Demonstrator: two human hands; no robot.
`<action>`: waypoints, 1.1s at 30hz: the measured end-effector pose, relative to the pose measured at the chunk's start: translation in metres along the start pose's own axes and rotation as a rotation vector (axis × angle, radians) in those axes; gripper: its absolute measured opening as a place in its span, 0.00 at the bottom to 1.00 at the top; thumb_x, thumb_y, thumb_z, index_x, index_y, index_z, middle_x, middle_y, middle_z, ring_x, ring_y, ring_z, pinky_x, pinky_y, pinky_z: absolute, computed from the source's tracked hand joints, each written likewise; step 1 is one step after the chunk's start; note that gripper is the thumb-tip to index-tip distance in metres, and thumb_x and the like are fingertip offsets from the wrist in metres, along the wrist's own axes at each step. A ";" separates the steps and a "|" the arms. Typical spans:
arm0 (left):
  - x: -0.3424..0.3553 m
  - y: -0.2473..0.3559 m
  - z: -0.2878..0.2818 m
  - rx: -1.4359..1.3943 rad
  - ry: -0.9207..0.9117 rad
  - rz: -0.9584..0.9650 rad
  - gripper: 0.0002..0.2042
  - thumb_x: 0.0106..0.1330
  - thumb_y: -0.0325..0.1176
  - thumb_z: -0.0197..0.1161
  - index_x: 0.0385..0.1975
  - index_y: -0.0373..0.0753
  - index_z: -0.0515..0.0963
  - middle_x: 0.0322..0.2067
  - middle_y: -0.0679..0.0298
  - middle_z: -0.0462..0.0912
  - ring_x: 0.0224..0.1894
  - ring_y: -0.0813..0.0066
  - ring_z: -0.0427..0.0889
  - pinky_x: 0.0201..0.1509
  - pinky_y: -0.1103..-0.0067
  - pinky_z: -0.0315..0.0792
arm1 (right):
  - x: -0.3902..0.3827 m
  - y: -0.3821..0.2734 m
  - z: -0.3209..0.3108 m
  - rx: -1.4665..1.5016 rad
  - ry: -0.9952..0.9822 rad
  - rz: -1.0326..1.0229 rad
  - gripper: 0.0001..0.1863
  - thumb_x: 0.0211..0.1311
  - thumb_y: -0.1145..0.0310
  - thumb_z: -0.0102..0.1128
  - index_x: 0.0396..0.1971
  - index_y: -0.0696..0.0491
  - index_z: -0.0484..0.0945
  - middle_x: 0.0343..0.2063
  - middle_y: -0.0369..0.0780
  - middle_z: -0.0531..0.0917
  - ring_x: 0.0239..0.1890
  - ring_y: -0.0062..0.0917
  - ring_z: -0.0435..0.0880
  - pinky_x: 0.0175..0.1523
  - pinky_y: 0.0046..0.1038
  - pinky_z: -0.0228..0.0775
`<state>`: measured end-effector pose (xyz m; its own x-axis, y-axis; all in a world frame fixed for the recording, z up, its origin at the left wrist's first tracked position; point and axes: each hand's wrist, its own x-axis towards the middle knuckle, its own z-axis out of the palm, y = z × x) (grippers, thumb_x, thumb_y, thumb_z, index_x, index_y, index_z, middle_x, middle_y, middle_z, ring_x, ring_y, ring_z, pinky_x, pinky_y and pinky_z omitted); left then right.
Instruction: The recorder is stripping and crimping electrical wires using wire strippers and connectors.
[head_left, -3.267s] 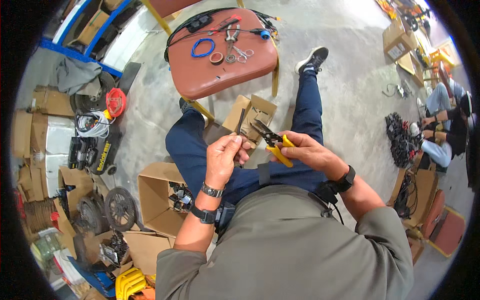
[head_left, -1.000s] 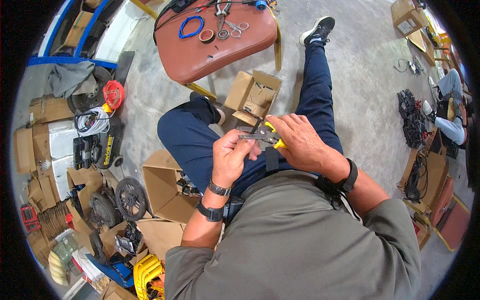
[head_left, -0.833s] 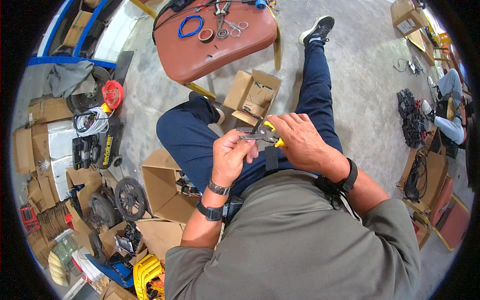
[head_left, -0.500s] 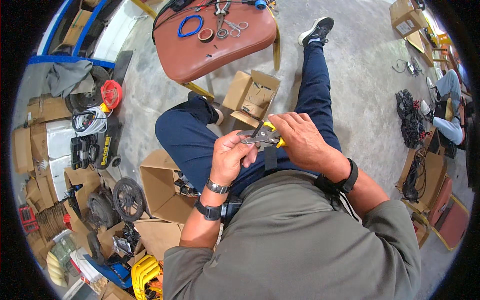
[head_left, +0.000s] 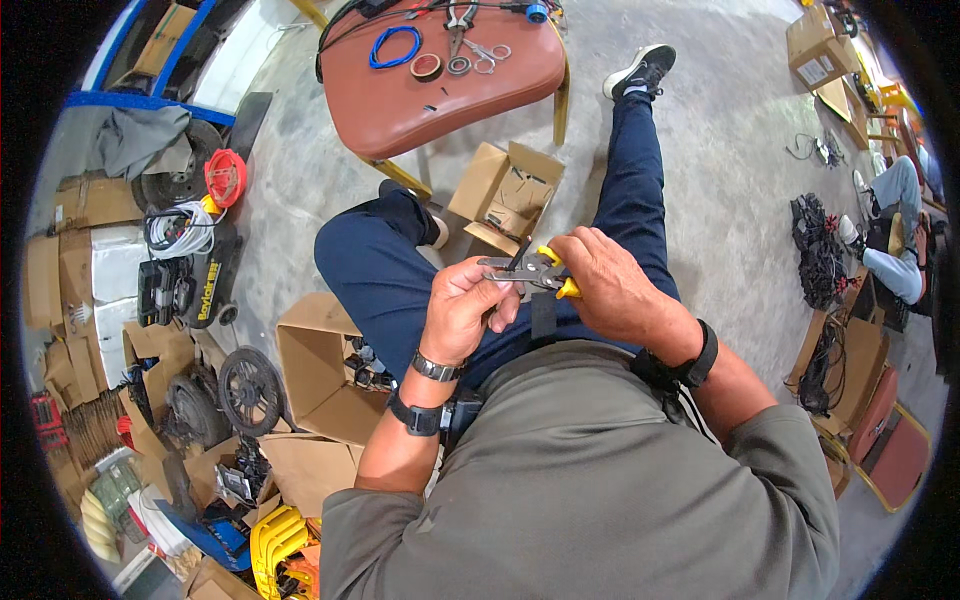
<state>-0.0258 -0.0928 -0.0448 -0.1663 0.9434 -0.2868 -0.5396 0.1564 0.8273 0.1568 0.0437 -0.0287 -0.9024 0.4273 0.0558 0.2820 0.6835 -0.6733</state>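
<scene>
Yellow-handled wire strippers (head_left: 538, 272) are gripped in my right hand (head_left: 618, 285), above my lap. Their grey jaws point left toward my left hand (head_left: 460, 305). That hand is closed, thumb and fingers pinched at the jaws. A thin black piece, like a cable end (head_left: 519, 252), stands up across the jaws; its lower part is hidden by the tool and fingers. Just beyond my hands, an open cardboard box (head_left: 478, 180) on the floor holds small dark scraps.
Ahead stands a red-brown padded chair (head_left: 385, 115) with a blue wire coil (head_left: 375, 50), tape roll (head_left: 426, 67), scissors (head_left: 488, 62) and pliers (head_left: 457, 35). Left are a larger open box (head_left: 320, 385) and a wheel (head_left: 250, 390). Another person's leg (head_left: 895, 270) shows far right.
The whole view has shifted slightly, so the chair sits a little higher and further right. Both hands keep nearly the same hold around the wire strippers.
</scene>
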 end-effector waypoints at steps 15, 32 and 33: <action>0.009 -0.001 -0.003 -0.098 -0.040 -0.073 0.11 0.71 0.33 0.54 0.39 0.30 0.77 0.26 0.55 0.82 0.22 0.71 0.79 0.24 0.79 0.72 | 0.001 0.008 0.005 -0.008 -0.048 0.067 0.16 0.51 0.74 0.61 0.41 0.59 0.70 0.34 0.49 0.77 0.40 0.46 0.79 0.44 0.44 0.72; 0.007 -0.002 0.000 0.167 0.042 0.077 0.11 0.72 0.35 0.58 0.37 0.31 0.80 0.23 0.59 0.82 0.20 0.75 0.77 0.24 0.81 0.71 | 0.007 -0.011 -0.009 -0.273 -0.122 0.092 0.20 0.52 0.69 0.65 0.46 0.55 0.73 0.34 0.42 0.78 0.40 0.36 0.79 0.45 0.36 0.64; 0.008 -0.003 0.000 0.196 0.057 0.106 0.11 0.72 0.35 0.58 0.37 0.31 0.80 0.22 0.60 0.82 0.20 0.76 0.77 0.23 0.81 0.70 | 0.007 -0.013 -0.011 -0.270 -0.122 0.109 0.20 0.54 0.68 0.65 0.47 0.54 0.72 0.34 0.42 0.79 0.40 0.36 0.80 0.44 0.36 0.64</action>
<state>-0.0253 -0.0859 -0.0492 -0.2633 0.9404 -0.2152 -0.3467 0.1160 0.9308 0.1500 0.0443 -0.0114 -0.8897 0.4441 -0.1057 0.4411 0.7767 -0.4497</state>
